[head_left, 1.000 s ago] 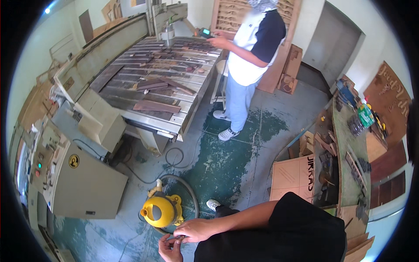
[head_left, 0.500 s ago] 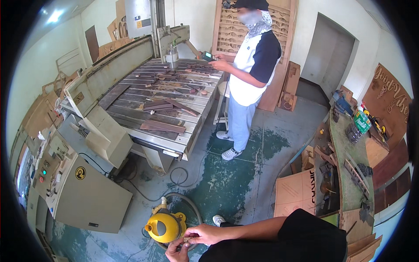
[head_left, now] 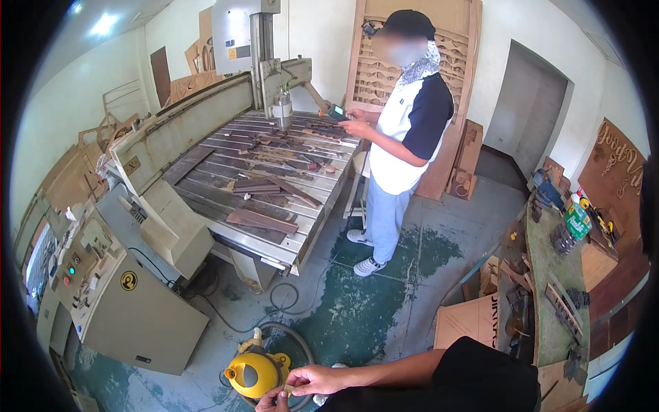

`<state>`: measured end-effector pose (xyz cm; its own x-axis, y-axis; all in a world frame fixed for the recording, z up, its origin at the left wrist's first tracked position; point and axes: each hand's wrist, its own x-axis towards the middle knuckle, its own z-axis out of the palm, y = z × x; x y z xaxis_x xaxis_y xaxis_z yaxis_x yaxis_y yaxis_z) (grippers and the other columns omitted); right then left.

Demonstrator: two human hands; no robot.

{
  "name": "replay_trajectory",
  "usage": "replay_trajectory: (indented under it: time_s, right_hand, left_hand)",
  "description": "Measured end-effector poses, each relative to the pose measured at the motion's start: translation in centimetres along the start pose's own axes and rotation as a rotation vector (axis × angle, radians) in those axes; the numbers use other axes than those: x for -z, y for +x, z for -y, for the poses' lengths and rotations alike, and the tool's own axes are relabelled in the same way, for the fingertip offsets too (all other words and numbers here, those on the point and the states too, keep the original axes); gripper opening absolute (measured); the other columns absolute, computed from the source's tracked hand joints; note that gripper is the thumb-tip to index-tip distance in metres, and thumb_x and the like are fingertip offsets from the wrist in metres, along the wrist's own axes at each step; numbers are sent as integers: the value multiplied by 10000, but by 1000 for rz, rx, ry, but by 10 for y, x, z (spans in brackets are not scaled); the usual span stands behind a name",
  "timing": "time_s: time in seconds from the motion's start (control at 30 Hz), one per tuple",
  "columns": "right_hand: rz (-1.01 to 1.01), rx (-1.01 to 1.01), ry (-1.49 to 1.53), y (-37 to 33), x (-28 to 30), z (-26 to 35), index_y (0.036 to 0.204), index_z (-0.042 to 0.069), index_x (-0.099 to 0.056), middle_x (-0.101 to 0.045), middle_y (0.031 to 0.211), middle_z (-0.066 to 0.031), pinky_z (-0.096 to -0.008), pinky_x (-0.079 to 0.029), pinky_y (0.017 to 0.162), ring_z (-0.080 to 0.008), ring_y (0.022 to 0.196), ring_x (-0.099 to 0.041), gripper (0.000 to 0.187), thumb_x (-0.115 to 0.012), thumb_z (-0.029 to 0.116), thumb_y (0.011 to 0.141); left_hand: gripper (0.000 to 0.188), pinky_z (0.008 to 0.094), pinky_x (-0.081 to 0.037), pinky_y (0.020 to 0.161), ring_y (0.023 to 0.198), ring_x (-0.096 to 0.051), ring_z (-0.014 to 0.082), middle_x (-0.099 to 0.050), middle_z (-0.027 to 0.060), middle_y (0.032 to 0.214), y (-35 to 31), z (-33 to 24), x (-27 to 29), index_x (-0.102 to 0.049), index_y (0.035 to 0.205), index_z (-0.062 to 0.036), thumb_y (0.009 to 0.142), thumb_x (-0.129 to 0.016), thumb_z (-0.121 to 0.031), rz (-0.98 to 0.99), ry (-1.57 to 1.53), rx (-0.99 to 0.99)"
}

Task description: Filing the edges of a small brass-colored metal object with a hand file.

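At the lower edge, my right hand (head_left: 314,379) and my left hand (head_left: 270,402) meet in front of my body. Between their fingertips they pinch a small tan piece (head_left: 289,389), too small to identify. My left hand is partly cut off by the picture's edge. Just beyond my hands stands a yellow and grey canister vacuum cleaner (head_left: 257,373) with a grey hose (head_left: 307,341) curling round it on the floor.
A large CNC router table (head_left: 226,216) bears wood strips and offcuts. Beside it a person (head_left: 412,117) holds a handheld controller (head_left: 337,112). A control cabinet (head_left: 147,323) stands left; a cluttered workbench (head_left: 549,254) and cardboard box (head_left: 467,323) stand right. Cables cross the floor.
The view has tilted up a little, so the whole scene sits lower. My hands still pinch the small piece together. The other person stays beside the router table with the controller.
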<state>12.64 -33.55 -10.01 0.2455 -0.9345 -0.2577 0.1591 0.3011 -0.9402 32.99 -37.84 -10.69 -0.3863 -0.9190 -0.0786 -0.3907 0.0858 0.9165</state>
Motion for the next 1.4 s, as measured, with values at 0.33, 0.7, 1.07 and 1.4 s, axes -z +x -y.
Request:
replay_trajectory:
  time_s: [0.33,0.7,1.07,1.4]
  right_hand:
    - [-87,52,-75,-7,41,19,1143,-3,-563,-675,1007,-43,-266,-496,835,-85,933,-623,309,-668,227,966]
    - [126,25,-24,16,54,22,1125,10,-545,-669,958,-30,-257,-483,814,-77,893,-603,266,-667,181,963]
    - [208,87,-97,35,53,11,1058,10,-540,-590,788,23,-234,-420,617,-40,703,-510,238,-683,163,944]
    - [159,79,-227,29,54,4,1073,4,-581,-672,868,-32,-288,-486,730,-96,784,-600,232,-689,141,920]
  left_hand:
    - [196,276,-516,690,761,-619,142,-676,73,883,27,21,-44,-656,1033,45,924,-698,-111,119,-491,56]
    - [144,292,-518,695,746,-629,140,-695,71,803,32,-15,-32,-710,905,46,870,-698,-93,7,-333,75]
    - [132,315,-504,714,758,-611,153,-682,82,803,22,-30,-29,-686,937,23,927,-615,-87,-97,-216,10]
    - [252,332,-503,645,712,-625,180,-682,62,761,15,-29,-41,-678,955,39,968,-578,-191,-142,-52,105]
